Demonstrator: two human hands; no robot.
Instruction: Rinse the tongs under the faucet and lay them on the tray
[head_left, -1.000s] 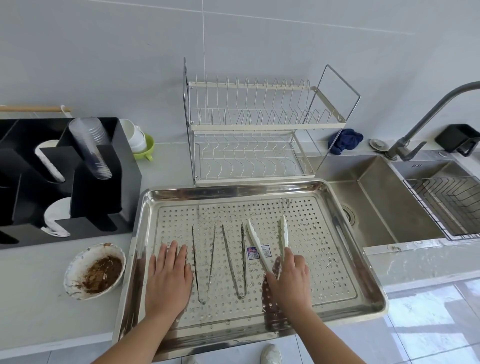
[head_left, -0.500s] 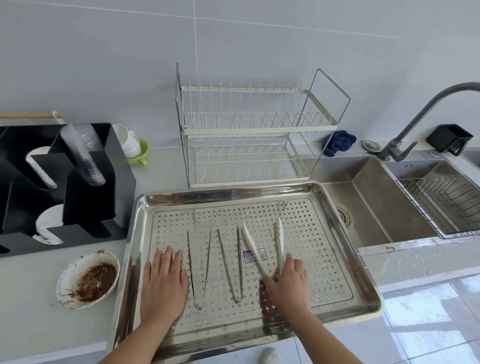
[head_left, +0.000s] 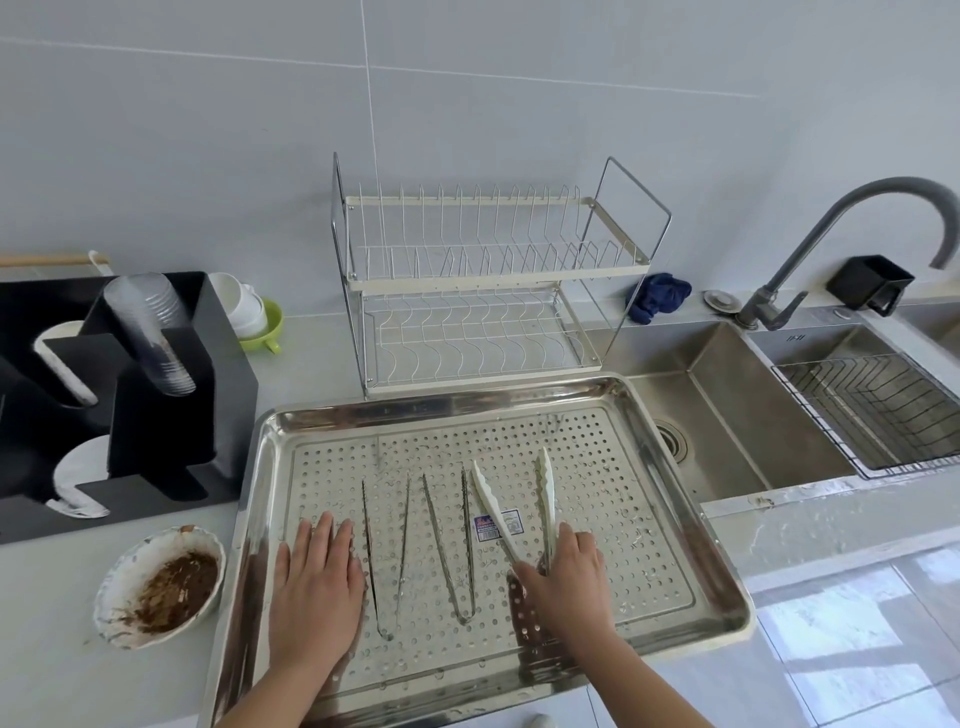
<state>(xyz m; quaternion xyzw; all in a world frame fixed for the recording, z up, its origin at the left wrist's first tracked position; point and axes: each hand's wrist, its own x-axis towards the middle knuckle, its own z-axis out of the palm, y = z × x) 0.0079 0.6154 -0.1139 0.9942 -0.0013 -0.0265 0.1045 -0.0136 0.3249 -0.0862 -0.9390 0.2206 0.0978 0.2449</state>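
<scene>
While the white-tipped tongs lie over the perforated floor of the steel tray, their arms splayed in a V with the tips pointing toward the dish rack, your right hand has its grip curled round their hinge end, thumb on one arm and fingers on the other. Just left of them on the tray rest two thin metal tongs, side by side, also open in narrow V shapes. Your left hand lies flat on the tray floor beside those, its grip spread, fingers straight and together. The tray sits on the table next to the sink, with the faucet arching above it. A bowl smeared with brown residue stands left of the tray.
</scene>
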